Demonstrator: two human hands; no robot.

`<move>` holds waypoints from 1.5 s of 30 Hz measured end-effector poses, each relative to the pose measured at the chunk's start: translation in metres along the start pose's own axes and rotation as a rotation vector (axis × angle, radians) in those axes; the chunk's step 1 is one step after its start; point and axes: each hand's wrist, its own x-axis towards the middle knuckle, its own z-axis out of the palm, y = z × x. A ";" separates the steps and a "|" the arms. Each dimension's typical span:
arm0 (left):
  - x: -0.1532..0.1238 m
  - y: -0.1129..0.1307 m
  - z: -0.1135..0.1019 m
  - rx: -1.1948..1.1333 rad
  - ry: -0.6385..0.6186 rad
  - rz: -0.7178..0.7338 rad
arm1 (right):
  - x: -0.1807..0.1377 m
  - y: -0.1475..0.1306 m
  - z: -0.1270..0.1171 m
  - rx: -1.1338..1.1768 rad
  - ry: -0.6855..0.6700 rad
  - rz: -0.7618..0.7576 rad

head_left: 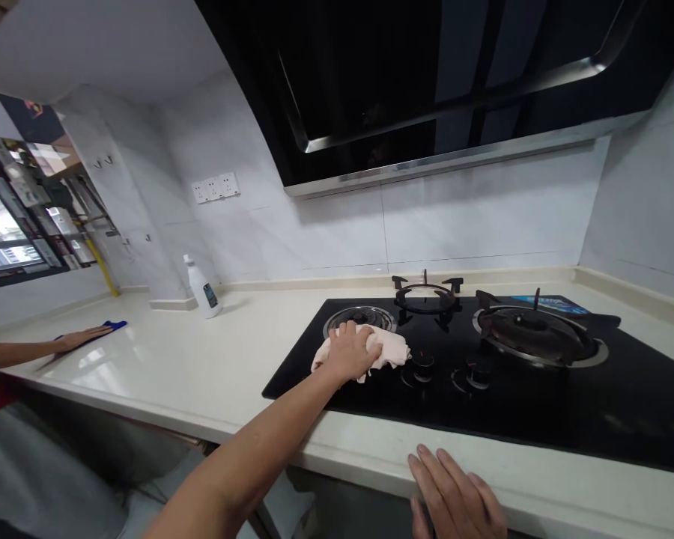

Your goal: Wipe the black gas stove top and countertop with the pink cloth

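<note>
My left hand (351, 353) presses a pale pink cloth (393, 348) onto the black glass gas stove (365, 404), at the front of the left burner (365, 318). Its fingers are bent over the cloth, the thumb out to the right. My right hand (457, 494) is at the counter's front edge, below the stove, with its fingers stretched out and nothing visible in it. Two control knobs (423, 364) sit just right of the cloth. A loose black pot support (425, 298) stands at the stove's back edge.
The right burner (531, 333) carries its pot support. A black range hood (371, 90) hangs overhead. On the white countertop (202, 374) a white spray bottle (204, 288) stands near the wall. At far left another person's hand (84, 338) rests on a blue cloth (115, 326).
</note>
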 end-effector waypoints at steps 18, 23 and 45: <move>-0.034 -0.029 -0.014 -0.016 -0.033 0.076 | 0.006 -0.006 -0.016 0.117 -0.122 0.093; -0.057 -0.065 -0.022 -0.027 -0.064 -0.016 | 0.004 -0.007 -0.017 0.139 -0.133 0.100; -0.138 -0.189 -0.042 0.142 -0.045 -0.436 | -0.001 -0.004 -0.008 0.068 -0.068 0.042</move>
